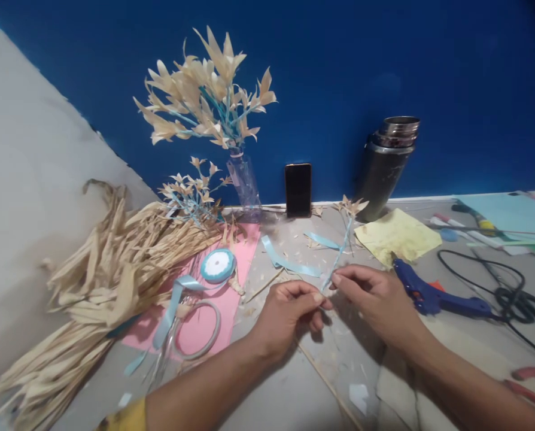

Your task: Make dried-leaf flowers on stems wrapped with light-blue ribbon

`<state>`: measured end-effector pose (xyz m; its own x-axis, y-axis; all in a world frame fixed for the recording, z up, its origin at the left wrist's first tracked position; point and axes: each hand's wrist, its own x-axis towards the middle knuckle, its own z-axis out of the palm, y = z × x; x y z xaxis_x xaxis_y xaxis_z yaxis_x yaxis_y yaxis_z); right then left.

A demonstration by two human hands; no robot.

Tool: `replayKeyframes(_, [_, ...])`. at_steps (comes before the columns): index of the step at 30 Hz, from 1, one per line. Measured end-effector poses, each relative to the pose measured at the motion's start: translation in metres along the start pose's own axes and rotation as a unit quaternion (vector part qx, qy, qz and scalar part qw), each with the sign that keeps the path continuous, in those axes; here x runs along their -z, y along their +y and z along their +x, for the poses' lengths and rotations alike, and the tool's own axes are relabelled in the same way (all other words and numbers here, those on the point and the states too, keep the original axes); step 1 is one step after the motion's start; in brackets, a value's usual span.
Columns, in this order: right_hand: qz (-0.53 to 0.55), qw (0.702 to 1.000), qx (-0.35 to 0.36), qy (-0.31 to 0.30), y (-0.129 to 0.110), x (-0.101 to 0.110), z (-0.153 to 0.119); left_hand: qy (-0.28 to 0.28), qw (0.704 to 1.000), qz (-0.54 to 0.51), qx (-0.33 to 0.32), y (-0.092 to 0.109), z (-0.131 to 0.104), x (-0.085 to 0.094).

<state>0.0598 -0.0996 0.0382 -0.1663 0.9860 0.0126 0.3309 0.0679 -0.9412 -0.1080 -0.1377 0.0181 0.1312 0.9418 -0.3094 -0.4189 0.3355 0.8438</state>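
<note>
In the head view, you have one ribbon-wrapped stem (340, 251) at the centre, tipped by one pale flower (352, 206). Your left hand (289, 305) pinches near its lower end and your right hand (375, 299) pinches just above, thumb against fingers on both. Count also two flower bunches: a large one (204, 102) in one clear bottle (245, 182), upper left of centre, and a small one (195, 191) below it. There is one ribbon spool (218, 265), one phone (298, 190), one dark flask (386, 170) and one blue glue gun (433, 293).

The grey surface (267, 383) ends at the blue wall (451, 90), behind the phone. Your widest room runs toward the bottom centre, between your forearms, where a thin stick (328, 383) lies among scraps.

To your left, heaped dry husks (115, 263) fill the lower-left frame and spread over the pink sheet (231, 305), which also carries the spool and a pale ring (218, 335). On your right, the glue gun sits just beside your hand, its black cable (514, 299) looping toward the right edge. Yellow paper (400, 233) lies beyond it, and red handles (525, 393) show at lower right.
</note>
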Motion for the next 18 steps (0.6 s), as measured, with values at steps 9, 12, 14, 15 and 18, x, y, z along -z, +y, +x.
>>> replayKeyframes(9, [0.206, 0.963, -0.114, -0.13, 0.007, -0.003, -0.005, 0.008, 1.0, -0.022, 0.002, 0.004, -0.001, 0.001])
replayKeyframes(12, [0.199, 0.964, -0.114, -0.133, 0.005, -0.003, -0.003, -0.002, 0.999, -0.037, 0.012, 0.003, -0.002, 0.001])
replayKeyframes(14, [0.19, 0.967, -0.109, -0.132, 0.002, -0.003, -0.003, -0.004, 0.999, -0.04, 0.018, 0.003, -0.003, 0.001])
replayKeyframes(15, [0.192, 0.966, -0.109, -0.134, 0.0, -0.003, -0.003, -0.003, 0.999, -0.038, 0.019, 0.002, -0.003, 0.001])
replayKeyframes(18, [0.203, 0.962, -0.115, -0.145, -0.005, -0.003, -0.003, -0.004, 0.999, -0.027, 0.016, 0.0, -0.003, 0.0])
